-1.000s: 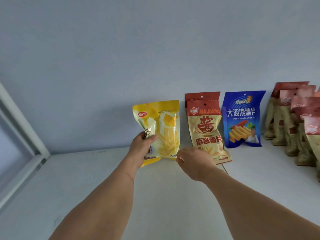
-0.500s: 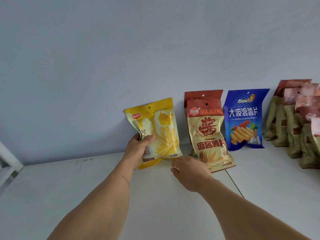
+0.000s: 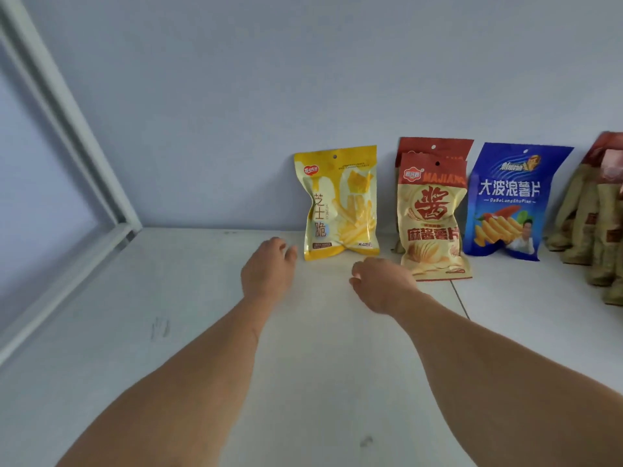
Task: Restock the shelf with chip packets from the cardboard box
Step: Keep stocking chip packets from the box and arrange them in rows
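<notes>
Head view: yellow cheese-crisp packet [image 3: 340, 203] now stands released against the wall; left hand [image 3: 268, 271] and right hand [image 3: 382, 284], both loosely relaxed and empty, are just before it.

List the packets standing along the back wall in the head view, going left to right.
yellow packet → cream and red packet, with a second red-topped packet right behind it → blue packet → group of tan and red packets, cut off at the right edge.
</notes>
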Action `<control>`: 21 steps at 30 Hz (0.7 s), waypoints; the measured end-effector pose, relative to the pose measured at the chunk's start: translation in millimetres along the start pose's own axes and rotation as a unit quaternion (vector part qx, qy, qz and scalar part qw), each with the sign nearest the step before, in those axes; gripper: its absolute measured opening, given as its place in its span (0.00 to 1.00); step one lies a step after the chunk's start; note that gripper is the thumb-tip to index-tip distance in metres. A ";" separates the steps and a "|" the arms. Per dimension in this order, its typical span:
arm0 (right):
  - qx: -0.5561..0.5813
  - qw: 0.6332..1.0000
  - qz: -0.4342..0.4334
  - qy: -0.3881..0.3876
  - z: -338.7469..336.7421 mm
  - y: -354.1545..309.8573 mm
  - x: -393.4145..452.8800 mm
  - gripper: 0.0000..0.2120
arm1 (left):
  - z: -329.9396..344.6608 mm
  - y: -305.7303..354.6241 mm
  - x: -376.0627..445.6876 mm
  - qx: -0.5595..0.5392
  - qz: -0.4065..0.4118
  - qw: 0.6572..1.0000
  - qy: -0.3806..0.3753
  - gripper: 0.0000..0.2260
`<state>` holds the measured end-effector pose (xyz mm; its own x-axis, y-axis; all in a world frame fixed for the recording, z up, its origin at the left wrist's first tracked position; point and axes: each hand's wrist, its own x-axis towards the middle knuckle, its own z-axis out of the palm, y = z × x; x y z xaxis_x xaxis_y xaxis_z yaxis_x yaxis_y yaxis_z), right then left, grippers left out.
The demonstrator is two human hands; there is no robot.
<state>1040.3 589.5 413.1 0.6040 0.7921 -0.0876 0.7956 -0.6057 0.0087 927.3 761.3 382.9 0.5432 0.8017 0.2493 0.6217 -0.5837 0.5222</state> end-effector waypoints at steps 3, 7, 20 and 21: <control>-0.022 0.999 -0.039 0.021 1.6 -12.4 -24.6 0.18 | -16.0 -13.3 -45.2 0.143 0.114 0.983 0.025 0.13; -0.041 0.990 -0.123 0.056 5.9 -35.4 -79.5 0.16 | -51.6 -29.1 -130.4 0.273 0.178 0.944 0.048 0.06; -0.058 0.934 -0.333 0.116 43.0 -112.0 -274.2 0.12 | -135.8 -55.4 -407.6 0.338 0.056 0.939 0.043 0.15; -0.051 0.933 -0.337 0.111 46.9 -118.9 -286.9 0.12 | -140.0 -60.6 -423.9 0.334 0.047 0.941 0.042 0.14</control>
<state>770.2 430.7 390.5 -0.0501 0.9936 0.1009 0.9917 0.0375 0.1229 580.4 474.8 359.7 0.5847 0.7336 0.3462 0.8040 -0.5809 -0.1270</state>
